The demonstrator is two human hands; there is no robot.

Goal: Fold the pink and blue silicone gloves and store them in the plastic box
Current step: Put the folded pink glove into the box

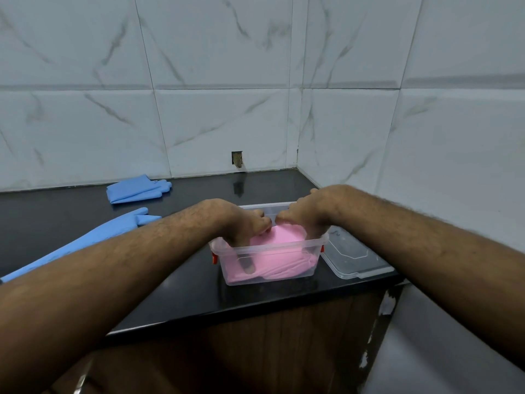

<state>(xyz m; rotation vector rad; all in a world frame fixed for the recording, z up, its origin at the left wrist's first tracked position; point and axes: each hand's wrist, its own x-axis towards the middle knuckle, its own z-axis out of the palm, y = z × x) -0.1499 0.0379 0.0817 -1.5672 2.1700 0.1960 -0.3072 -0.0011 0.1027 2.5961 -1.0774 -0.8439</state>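
No text, label, brand, number or sign can be read anywhere in this view.
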